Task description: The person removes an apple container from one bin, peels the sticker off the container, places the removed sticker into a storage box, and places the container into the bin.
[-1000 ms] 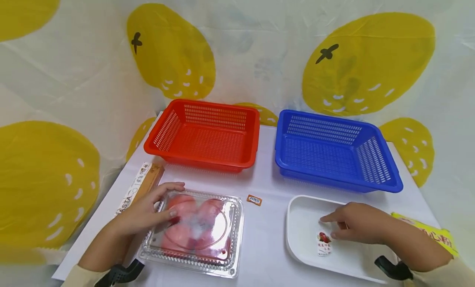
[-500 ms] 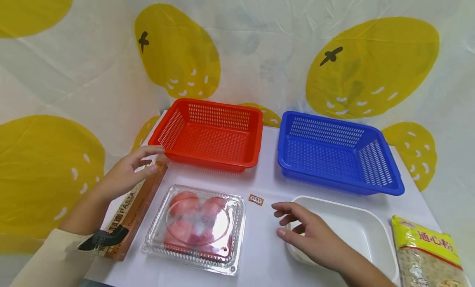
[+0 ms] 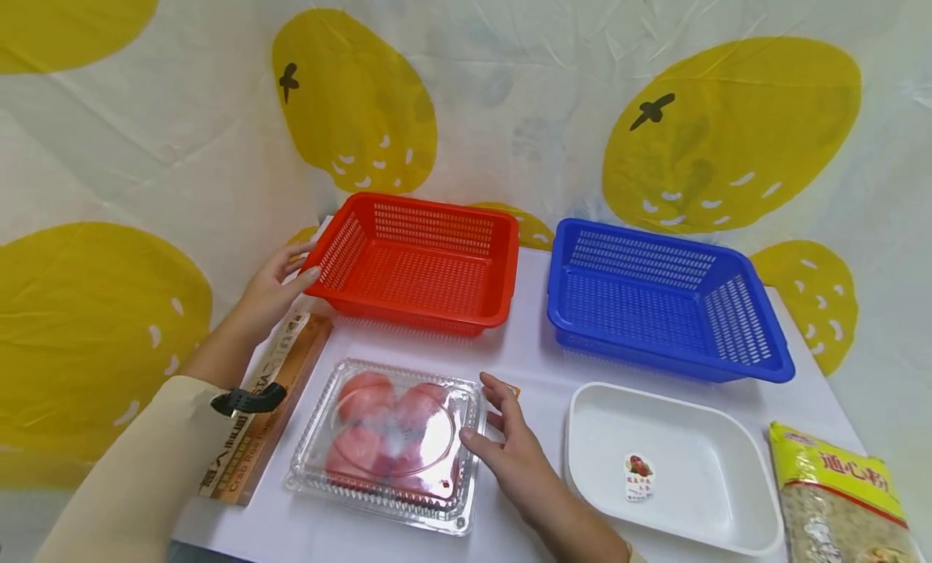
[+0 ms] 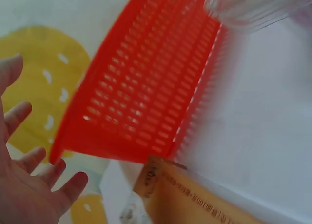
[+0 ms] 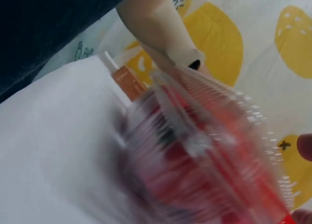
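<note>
A clear plastic box (image 3: 389,442) with red tomatoes inside sits at the table's front. My right hand (image 3: 489,417) rests against the box's right edge, thumb on the lid rim and fingers loosely straight. In the right wrist view the clear box (image 5: 204,160) is blurred and close. My left hand (image 3: 291,270) is spread at the front left corner of the red basket (image 3: 429,227). The left wrist view shows that hand (image 4: 34,151) with fingers apart just beside the red basket (image 4: 146,97); whether they touch I cannot tell.
A long brown pasta box (image 3: 269,401) lies left of the clear box. A blue basket (image 3: 743,316) stands at the back right, a white tray (image 3: 699,466) with a small sticker (image 3: 637,476) before it. A yellow macaroni bag (image 3: 837,498) lies far right. A small orange packet (image 3: 514,390) peeks past my right fingers.
My left hand left the clear box and moved back to the red basket's corner. My right hand left the white tray and moved left to the clear box's right edge.
</note>
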`<control>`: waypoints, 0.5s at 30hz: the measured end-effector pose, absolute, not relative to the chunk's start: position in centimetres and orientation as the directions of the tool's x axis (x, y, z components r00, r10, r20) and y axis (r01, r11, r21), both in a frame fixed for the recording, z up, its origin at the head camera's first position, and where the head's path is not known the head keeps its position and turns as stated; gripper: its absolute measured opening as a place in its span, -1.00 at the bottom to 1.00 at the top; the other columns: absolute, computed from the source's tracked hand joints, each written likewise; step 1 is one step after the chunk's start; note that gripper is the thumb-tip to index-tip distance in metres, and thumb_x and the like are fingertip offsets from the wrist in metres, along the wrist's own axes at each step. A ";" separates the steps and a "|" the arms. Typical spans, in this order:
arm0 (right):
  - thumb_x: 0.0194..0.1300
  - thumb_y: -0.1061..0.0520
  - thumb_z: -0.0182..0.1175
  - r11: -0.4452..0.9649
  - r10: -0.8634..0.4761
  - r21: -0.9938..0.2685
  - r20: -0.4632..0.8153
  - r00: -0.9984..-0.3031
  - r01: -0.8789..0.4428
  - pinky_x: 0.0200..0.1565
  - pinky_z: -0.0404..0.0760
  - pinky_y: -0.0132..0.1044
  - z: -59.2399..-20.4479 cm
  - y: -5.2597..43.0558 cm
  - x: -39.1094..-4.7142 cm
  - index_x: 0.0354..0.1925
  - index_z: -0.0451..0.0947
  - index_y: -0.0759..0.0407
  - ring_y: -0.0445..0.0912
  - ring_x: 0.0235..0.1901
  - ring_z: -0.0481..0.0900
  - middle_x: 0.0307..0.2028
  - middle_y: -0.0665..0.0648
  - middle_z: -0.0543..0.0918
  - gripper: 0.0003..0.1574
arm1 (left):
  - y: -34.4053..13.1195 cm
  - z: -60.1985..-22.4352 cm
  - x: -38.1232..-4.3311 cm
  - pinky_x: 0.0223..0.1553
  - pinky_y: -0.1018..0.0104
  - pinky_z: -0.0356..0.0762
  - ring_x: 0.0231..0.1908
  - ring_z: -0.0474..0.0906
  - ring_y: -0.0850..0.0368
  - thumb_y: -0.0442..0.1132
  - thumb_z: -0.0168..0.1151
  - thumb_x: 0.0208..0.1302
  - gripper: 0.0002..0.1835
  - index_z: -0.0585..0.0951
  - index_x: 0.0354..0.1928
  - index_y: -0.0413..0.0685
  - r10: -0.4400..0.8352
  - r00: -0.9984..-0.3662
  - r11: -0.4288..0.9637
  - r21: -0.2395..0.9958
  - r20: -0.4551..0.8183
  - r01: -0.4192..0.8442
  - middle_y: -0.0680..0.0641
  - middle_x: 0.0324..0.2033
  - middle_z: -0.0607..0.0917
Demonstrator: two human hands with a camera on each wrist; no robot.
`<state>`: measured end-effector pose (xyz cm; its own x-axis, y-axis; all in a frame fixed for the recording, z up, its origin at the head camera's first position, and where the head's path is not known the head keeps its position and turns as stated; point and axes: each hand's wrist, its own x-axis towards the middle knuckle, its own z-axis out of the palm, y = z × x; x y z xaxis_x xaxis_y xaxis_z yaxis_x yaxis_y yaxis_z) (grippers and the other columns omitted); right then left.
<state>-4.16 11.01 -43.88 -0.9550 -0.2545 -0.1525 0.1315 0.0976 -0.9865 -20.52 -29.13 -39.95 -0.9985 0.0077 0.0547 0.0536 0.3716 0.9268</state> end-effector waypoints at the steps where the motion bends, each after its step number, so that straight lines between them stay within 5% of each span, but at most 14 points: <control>1: 0.42 0.08 0.39 0.077 -0.262 -0.987 -0.157 -0.952 0.142 0.27 0.58 0.24 -44.1 10.7 -4.2 0.63 0.18 -0.15 0.34 0.43 0.36 0.56 0.35 0.24 -0.03 | -29.1 -40.3 -20.9 0.43 -0.18 0.38 0.56 0.18 -0.33 -0.12 0.20 0.62 -0.31 0.22 0.64 -0.09 -0.002 -0.999 0.327 0.944 0.034 0.031 -0.28 0.61 0.22; 7: 0.43 0.09 0.38 0.021 -0.310 -0.988 -0.153 -0.938 0.155 0.10 0.69 -0.16 -45.4 9.8 -4.5 0.68 0.06 -0.16 0.09 0.19 0.62 0.47 0.32 0.40 0.06 | -28.6 -41.7 -22.5 0.21 0.10 0.64 0.37 0.37 -0.39 -0.07 0.23 0.61 -0.30 0.22 0.65 0.05 -0.029 -0.996 0.152 0.984 -0.086 -0.089 -0.34 0.55 0.24; 15: 0.35 -0.03 0.43 0.092 -0.289 -0.991 -0.124 -0.949 0.102 0.39 0.40 0.11 -46.1 9.3 -5.2 0.67 0.12 -0.25 0.08 0.38 0.45 0.47 0.18 0.46 0.08 | -29.1 -43.1 -22.8 0.12 0.32 0.68 0.29 0.39 -0.09 -0.14 0.25 0.59 -0.32 0.25 0.63 0.08 -0.040 -0.995 0.125 0.988 -0.087 -0.091 -0.24 0.58 0.18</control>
<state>-5.19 9.28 -46.15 -0.9491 -0.2895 -0.1243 0.1016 0.0921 -0.9905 -22.79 -29.13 -43.15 -0.9954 -0.0404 -0.0869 -0.0913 0.1250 0.9879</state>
